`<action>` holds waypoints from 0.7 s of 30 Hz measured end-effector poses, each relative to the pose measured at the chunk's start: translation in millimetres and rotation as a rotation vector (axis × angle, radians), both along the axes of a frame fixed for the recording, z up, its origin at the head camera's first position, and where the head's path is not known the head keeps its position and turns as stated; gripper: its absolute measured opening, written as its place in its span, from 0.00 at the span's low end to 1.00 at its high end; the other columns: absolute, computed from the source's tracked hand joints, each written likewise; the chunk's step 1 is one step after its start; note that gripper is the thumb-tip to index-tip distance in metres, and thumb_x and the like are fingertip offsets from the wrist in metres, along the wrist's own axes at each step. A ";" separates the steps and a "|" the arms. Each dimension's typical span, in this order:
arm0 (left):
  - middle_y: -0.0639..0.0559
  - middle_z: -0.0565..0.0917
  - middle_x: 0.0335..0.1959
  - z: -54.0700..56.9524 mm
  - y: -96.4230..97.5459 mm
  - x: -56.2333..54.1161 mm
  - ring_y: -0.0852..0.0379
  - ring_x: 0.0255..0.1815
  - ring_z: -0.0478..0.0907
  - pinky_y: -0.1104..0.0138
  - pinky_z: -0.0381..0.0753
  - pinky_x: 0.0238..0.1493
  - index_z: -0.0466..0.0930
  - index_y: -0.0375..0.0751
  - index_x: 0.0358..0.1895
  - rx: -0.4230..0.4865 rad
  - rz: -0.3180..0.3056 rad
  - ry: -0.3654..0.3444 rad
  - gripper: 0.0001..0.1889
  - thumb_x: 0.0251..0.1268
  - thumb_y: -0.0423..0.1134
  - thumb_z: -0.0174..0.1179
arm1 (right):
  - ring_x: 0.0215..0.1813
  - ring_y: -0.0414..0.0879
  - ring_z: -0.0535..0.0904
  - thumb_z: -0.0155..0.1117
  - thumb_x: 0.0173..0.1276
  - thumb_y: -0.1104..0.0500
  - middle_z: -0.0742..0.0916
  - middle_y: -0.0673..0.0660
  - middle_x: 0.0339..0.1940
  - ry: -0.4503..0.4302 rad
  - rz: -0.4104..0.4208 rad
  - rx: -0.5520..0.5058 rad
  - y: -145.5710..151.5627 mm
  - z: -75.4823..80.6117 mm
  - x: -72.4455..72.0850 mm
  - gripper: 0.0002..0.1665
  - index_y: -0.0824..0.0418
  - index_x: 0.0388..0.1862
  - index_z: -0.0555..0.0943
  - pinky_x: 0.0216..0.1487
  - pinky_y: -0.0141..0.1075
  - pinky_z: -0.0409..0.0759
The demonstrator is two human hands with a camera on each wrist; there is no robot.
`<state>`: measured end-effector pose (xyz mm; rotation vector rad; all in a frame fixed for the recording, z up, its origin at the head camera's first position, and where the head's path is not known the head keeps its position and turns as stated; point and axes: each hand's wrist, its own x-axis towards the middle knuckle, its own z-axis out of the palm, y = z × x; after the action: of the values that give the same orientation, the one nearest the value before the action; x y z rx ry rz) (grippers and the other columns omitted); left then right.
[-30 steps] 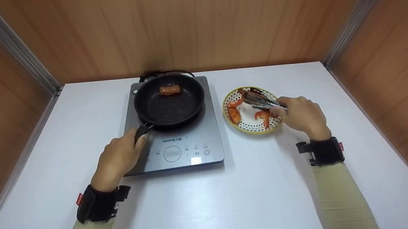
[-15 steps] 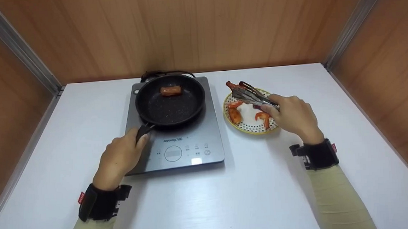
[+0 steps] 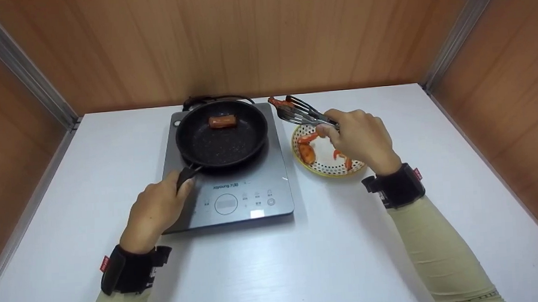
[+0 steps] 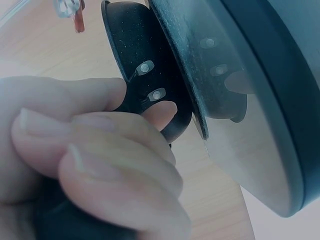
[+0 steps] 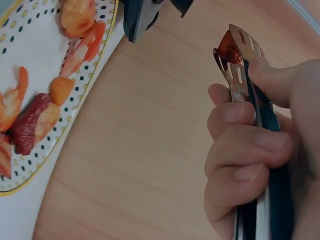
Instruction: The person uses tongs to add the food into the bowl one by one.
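A black frying pan (image 3: 222, 147) sits on the induction cooktop (image 3: 270, 169), with a browned sausage-like piece (image 3: 223, 121) lying toward its far side. My left hand (image 3: 153, 211) grips the pan's handle (image 3: 185, 175); its curled fingers show in the left wrist view. In my right hand (image 3: 364, 136) is a pair of slotted metal tongs (image 3: 302, 114). Pinched between the tong ends is a reddish-brown piece of food (image 5: 230, 48), raised beyond the cooktop's far right corner. Below the right hand stands a dotted, yellow-rimmed plate (image 3: 319, 169), partly covered by that hand.
On the plate are a golden-brown piece (image 3: 307, 153), red-orange shrimp-like pieces (image 3: 308, 138) and a dark red chunk (image 5: 31, 122). A black cord (image 3: 196, 101) lies behind the cooktop. Wooden panels (image 3: 262, 39) enclose the white table (image 3: 258, 273) at the back and sides.
The right hand has lifted the tongs with the reddish-brown piece off the plate and carried them left toward the pan. The left hand and the pan have stayed in place.
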<state>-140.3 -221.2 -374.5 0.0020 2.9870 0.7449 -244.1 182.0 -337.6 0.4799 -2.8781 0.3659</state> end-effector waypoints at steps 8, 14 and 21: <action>0.48 0.73 0.26 -0.1 -3.3 1.4 0.48 0.27 0.72 0.60 0.65 0.25 0.69 0.42 0.45 0.024 -0.004 0.001 0.15 0.88 0.51 0.48 | 0.29 0.51 0.77 0.60 0.81 0.37 0.83 0.53 0.27 0.064 0.041 0.042 -39.4 12.9 -8.1 0.23 0.54 0.51 0.85 0.28 0.44 0.69; 0.47 0.75 0.28 -0.4 -3.2 2.2 0.48 0.28 0.73 0.60 0.66 0.26 0.69 0.42 0.47 0.030 -0.002 -0.008 0.15 0.88 0.51 0.48 | 0.35 0.57 0.84 0.58 0.82 0.37 0.86 0.58 0.32 0.071 0.032 0.102 -69.5 14.7 -14.7 0.24 0.55 0.48 0.84 0.35 0.55 0.80; 0.47 0.74 0.27 0.3 1.7 1.8 0.47 0.28 0.73 0.59 0.65 0.26 0.70 0.42 0.47 0.029 -0.001 -0.003 0.15 0.88 0.51 0.48 | 0.34 0.57 0.85 0.58 0.82 0.39 0.87 0.60 0.33 0.110 0.013 0.192 -89.1 7.9 -15.4 0.24 0.58 0.46 0.85 0.34 0.55 0.82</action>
<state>-138.4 -219.5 -374.3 0.0041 2.9731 0.7873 -259.5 92.9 -329.8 0.5335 -2.8170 0.0624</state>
